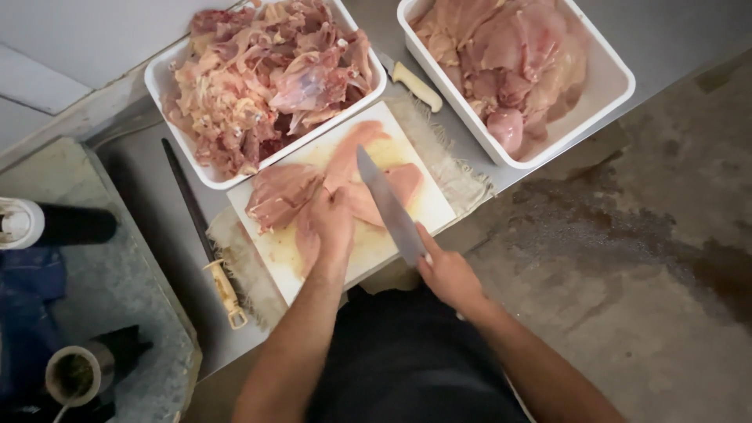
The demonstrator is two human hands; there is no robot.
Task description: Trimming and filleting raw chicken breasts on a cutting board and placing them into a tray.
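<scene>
Raw chicken pieces [368,176] lie spread on a pale cutting board [427,207] at the counter's front edge. My left hand [333,223] presses down on the meat near the board's middle, fingers curled over it. My right hand [448,274] grips the handle of a large knife [389,207], whose grey blade points away from me and rests across the chicken just right of my left hand.
A white tub of chicken carcasses [168,70] stands behind the board, a white tub of chicken fillets [607,86] at the right. A second knife [415,84] lies between them. A sharpening steel [196,227] lies left of the board, which sits on a cloth [462,176]. Cups [74,376] sit lower left.
</scene>
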